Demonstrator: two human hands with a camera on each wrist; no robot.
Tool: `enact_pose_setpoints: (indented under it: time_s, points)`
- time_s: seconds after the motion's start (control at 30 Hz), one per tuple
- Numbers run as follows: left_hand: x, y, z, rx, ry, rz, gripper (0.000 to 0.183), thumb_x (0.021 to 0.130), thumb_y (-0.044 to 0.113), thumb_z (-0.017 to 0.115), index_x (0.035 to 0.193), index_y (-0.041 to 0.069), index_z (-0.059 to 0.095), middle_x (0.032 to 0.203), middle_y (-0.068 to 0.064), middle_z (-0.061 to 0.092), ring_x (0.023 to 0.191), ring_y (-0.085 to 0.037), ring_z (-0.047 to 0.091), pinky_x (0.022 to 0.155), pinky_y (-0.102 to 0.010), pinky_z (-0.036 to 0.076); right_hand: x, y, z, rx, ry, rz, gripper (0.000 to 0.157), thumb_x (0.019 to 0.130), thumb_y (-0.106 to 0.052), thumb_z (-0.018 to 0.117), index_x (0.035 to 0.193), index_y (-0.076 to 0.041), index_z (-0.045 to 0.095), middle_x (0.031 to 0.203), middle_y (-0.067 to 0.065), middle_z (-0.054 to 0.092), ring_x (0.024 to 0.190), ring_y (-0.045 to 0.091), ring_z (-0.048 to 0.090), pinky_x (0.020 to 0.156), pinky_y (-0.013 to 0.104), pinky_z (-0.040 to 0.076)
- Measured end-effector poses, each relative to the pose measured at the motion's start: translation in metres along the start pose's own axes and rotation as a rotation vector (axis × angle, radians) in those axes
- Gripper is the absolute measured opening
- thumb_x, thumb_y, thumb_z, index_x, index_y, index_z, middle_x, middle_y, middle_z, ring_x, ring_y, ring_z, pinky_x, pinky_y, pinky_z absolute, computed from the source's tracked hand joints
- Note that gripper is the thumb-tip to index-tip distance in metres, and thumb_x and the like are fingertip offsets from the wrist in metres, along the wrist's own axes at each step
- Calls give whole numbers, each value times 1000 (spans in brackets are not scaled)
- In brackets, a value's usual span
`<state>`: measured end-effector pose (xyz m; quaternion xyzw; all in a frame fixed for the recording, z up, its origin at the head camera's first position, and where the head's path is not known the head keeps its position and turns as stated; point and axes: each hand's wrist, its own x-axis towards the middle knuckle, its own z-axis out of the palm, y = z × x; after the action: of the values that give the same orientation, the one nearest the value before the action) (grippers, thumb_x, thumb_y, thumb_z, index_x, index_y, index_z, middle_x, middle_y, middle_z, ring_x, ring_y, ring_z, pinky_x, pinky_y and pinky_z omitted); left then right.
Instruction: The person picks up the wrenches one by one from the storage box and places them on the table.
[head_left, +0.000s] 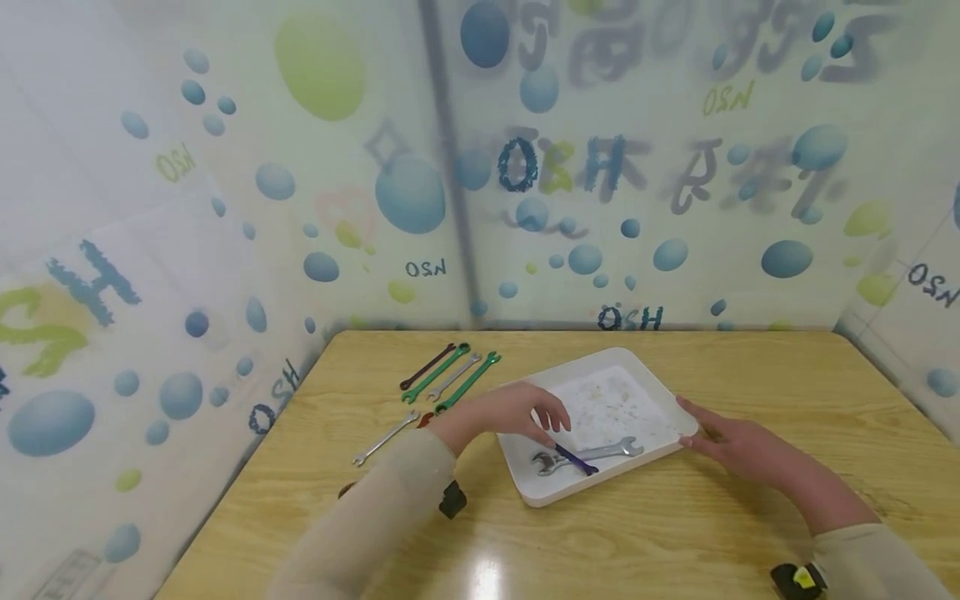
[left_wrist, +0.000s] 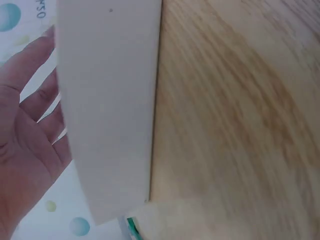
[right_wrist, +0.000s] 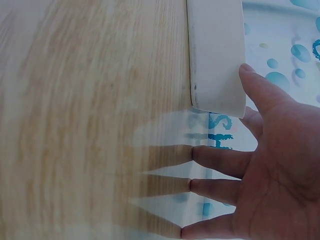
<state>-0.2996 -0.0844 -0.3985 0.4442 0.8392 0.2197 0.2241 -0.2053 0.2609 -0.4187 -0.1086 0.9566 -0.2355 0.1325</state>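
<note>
A white tray [head_left: 536, 498] sits at an angle on the table. My left hand [head_left: 517, 410] reaches over its left side; thumb and index finger pinch one end of a purple wrench [head_left: 576, 459], the other fingers spread loosely. That wrench slants across silver wrenches [head_left: 619, 449] lying along the tray's near side. In the left wrist view, the tray's side wall [left_wrist: 107, 110] hides the fingertips and the wrench. My right hand [head_left: 738, 448] holds the tray's right corner between thumb and index finger. In the right wrist view, its other fingers [right_wrist: 220, 161] stretch out straight below that corner.
Left of the tray lie a dark red wrench [head_left: 427, 367], green wrenches [head_left: 468, 382], and a silver wrench [head_left: 452, 379] between them. Another silver wrench [head_left: 386, 438] lies nearer. Pale bits are scattered over the tray floor [head_left: 600, 400]. A patterned wall [head_left: 555, 283] stands behind the table [head_left: 765, 367].
</note>
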Motion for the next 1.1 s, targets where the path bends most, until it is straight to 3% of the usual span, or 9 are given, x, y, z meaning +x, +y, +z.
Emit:
enact_pose_setpoints:
  time_s: [0.2,0.5,1.1]
  points:
    - [12,-7,12,7,-45,-22,24,87,14,75,110,20,70,99,15,65,92,-1,57,81,-19,46,0,0,1,2,0,-2,81,96,-58,48,154,-8,24,141,37,38,123,57,40,94,66,37]
    - [18,-10,23,-43,-55,-23,21,87,4,73,105,15,73,95,14,65,84,-1,58,77,-18,47,1,0,3,-9,8,-5,81,95,-59,48,154,-9,24,142,35,38,123,56,41,94,66,37]
    - [25,-9,25,-24,-64,-15,17,89,1,69,100,13,74,90,12,64,80,-2,58,75,-18,48,1,2,2,-11,13,-4,80,96,-58,48,154,-8,25,141,36,39,122,55,43,93,65,38]
